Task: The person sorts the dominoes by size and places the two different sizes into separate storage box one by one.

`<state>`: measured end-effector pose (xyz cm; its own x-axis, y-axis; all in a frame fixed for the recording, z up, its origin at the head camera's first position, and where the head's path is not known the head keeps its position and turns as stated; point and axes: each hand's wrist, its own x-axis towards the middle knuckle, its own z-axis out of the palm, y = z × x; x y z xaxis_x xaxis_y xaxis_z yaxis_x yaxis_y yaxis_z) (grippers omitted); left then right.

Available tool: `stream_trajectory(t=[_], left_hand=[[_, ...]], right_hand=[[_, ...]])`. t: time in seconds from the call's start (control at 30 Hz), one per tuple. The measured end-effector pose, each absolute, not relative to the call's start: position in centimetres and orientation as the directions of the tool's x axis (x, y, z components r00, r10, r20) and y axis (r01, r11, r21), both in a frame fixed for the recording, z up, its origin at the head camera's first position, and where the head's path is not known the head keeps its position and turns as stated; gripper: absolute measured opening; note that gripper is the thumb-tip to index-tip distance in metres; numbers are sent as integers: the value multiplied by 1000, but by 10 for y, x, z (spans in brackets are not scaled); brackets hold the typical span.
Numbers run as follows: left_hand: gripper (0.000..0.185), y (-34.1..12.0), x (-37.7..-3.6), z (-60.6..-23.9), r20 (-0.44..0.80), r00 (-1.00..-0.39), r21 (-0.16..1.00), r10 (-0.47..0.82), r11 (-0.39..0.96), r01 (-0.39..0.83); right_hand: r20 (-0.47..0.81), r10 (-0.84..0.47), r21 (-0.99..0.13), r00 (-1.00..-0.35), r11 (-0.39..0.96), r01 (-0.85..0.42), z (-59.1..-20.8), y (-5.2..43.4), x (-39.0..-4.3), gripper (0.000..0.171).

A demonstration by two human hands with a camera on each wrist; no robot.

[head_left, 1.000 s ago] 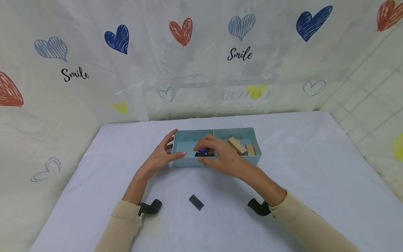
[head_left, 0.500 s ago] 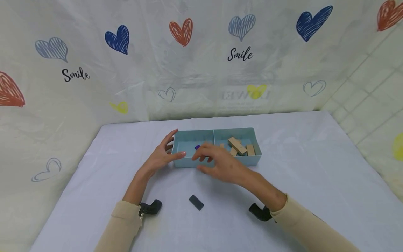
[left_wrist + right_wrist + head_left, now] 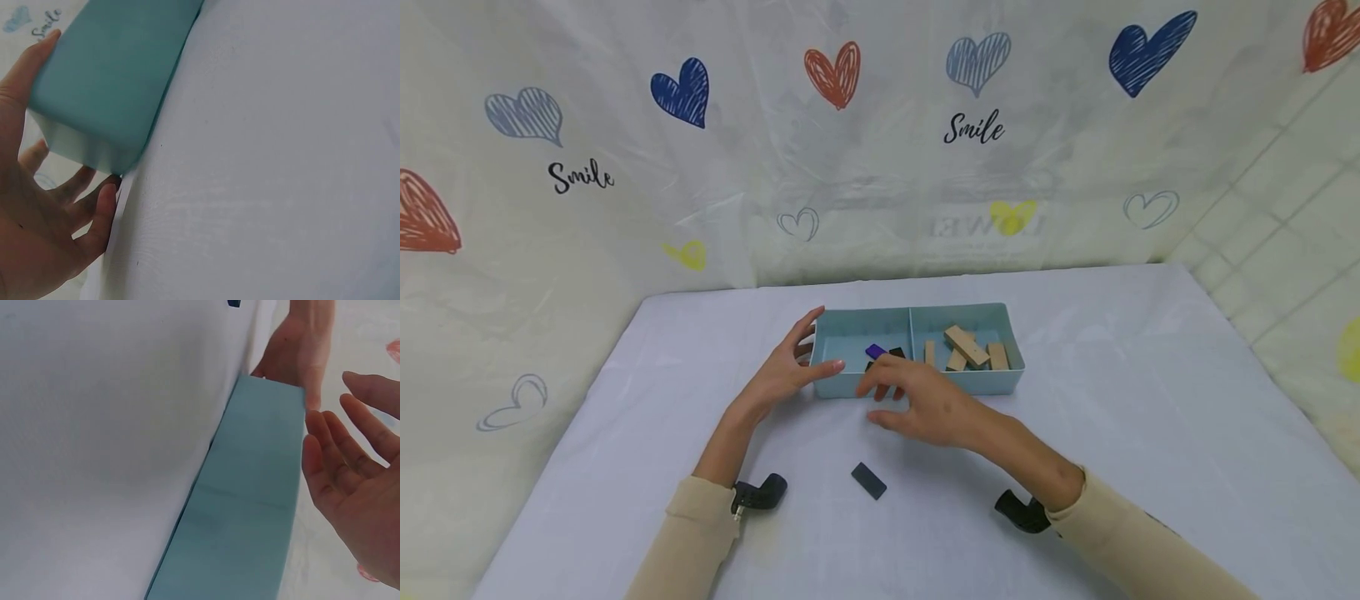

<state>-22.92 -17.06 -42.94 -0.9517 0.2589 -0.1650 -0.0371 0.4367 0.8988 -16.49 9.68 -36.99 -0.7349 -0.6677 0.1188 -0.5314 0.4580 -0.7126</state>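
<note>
The right hand hovers just in front of the near wall of the teal tray, fingers loosely spread and holding nothing; the right wrist view shows its palm open beside the tray's outer wall. The left hand is also empty but braces the tray: its fingers lie straight against the left end wall near the front left corner, and the left wrist view shows the thumb over the top edge and the fingers beside the bottom corner of the tray. Inside, the left compartment holds a purple piece and a dark piece close to the divider, partly hidden by the right fingers, while the right compartment holds several wooden blocks. One more flat black piece lies on the white-covered table, well in front of the tray and between the two forearms, toward the near edge. Judging from this, the work is sorting dark pieces into the left compartment, and the step in hand looks like the empty hand coming off a drop. The next move would likely call for the right hand to drop back toward the near edge, pinch the thin black piece by its edges since it lies flat on cloth, and carry it over the near wall while the left hand steadies the tray.
</note>
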Motion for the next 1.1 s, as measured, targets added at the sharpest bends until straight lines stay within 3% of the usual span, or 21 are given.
stream_trajectory(t=[0.63, 1.1], left_hand=[[95, -170, -229, -429, -160, -953, 903, 258, 428, -36], [94, -172, -232, -431, -156, -954, 904, 258, 427, -32]], right_hand=[[15, -728, -719, -685, 468, -514, -376, 95, -160, 24], [-135, -760, -714, -635, 519, -470, -385, 90, -157, 38]])
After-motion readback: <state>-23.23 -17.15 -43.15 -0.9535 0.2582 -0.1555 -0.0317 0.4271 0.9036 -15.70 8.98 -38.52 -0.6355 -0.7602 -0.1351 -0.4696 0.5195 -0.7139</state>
